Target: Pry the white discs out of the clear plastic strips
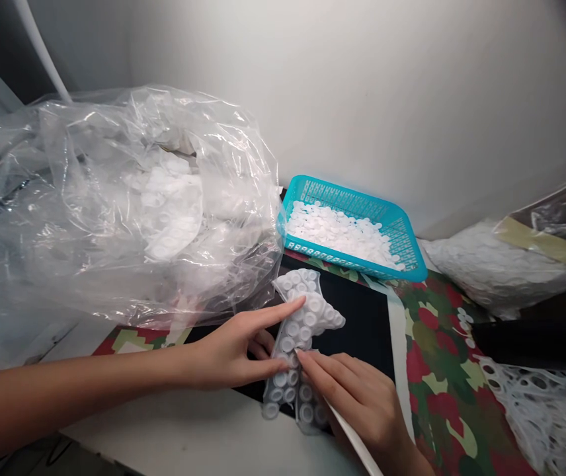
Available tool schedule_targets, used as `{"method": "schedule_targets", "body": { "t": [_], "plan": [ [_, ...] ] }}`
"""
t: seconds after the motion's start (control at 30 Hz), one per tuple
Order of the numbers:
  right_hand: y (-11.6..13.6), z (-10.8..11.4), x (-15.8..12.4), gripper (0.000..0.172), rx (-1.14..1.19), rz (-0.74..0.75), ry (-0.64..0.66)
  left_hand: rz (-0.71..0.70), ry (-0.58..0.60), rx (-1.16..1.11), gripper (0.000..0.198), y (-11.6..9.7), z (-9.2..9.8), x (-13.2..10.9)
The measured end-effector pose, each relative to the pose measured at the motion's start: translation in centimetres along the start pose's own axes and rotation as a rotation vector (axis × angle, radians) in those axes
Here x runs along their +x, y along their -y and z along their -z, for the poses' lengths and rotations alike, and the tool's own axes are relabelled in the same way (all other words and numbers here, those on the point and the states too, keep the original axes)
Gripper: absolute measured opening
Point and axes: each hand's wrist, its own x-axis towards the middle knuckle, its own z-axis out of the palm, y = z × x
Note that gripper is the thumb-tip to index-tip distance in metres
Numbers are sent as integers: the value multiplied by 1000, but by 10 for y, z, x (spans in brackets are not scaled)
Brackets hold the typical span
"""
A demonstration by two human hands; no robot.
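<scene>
Apparently you work the bumpy sheet [309, 320] across the near edge of the black mat [362, 317]; your left hand [236, 344] spreads wide on it, your right hand [360, 396] bunches its fingers, grip unclear; steady support seems needed next.

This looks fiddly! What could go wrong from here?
The knobbly sheet might tear where the fingertips of the left hand and right hand meet. The bulging plastic bag crowds the blue basket; a nudge could perhaps spill its loose white discs.
</scene>
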Motion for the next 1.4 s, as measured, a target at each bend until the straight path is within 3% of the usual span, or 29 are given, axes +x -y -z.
{"method": "schedule_targets", "body": {
  "t": [0.17,0.23,0.4,0.47,0.6,0.9,1.0,1.17,1.4],
  "plan": [
    [-5,-4,-2,40,16,-53,-116,-62,-102,-8,36,4,2,5],
    [-5,-4,-1,38,16,-78,-160,-38,-100,-25,29,3,2,5],
    [-2,-2,5,34,53,-140,-172,-14,-134,19,46,2,0,2],
    [-1,-1,7,32,78,-162,-184,-99,-151,107,44,3,-1,1],
    [1,0,7,30,127,-180,-196,-300,-52,239,36,3,-1,-2],
    [3,-1,5,31,186,-203,-204,-484,-8,536,39,5,2,-5],
    [4,-1,8,30,194,-207,-200,-463,-31,483,42,7,1,-3],
    [4,2,8,29,175,-189,-204,-366,-170,395,45,11,-1,1],
    [3,11,4,28,182,-187,-257,-218,-131,239,29,5,2,5]
  ]
}}
